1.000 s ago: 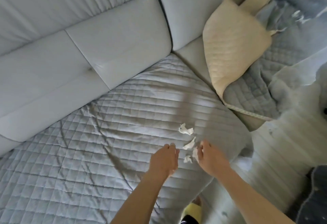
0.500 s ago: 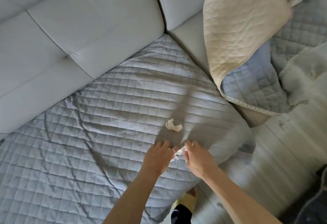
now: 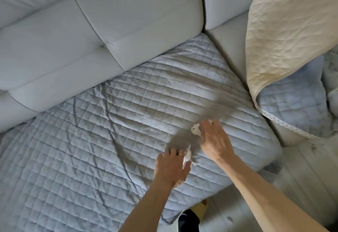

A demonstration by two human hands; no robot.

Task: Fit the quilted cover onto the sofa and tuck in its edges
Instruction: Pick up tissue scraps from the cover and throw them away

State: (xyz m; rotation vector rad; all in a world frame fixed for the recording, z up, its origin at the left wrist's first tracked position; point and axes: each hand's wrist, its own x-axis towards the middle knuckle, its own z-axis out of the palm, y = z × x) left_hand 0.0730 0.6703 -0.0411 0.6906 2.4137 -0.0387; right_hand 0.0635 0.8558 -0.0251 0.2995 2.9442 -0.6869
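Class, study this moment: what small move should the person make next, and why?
Probably pinch up the loose scrap at the fingertips of the right hand. The left hand grips the gathered scraps, and this one lies on the quilted cover, which needs clearing before smoothing and tucking.

Grey quilted cover (image 3: 109, 140) lay spread over the sofa (image 3: 109, 39) seat, creased, far edge meeting the back cushions. The left hand (image 3: 171, 169), ring (image 3: 181, 155) on one finger, pinched a white scrap (image 3: 187, 155) between thumb and fingers, low over the cover. The right hand (image 3: 214, 140) reached just beyond it, fingertips at a crumpled scrap (image 3: 195, 129); blurred, grip unclear. A second quilted piece (image 3: 285, 39), cream underside up, lay folded over the sofa's right section. A yellow slipper (image 3: 200, 209) showed on the pale floor (image 3: 311, 167) by the cover's front edge.
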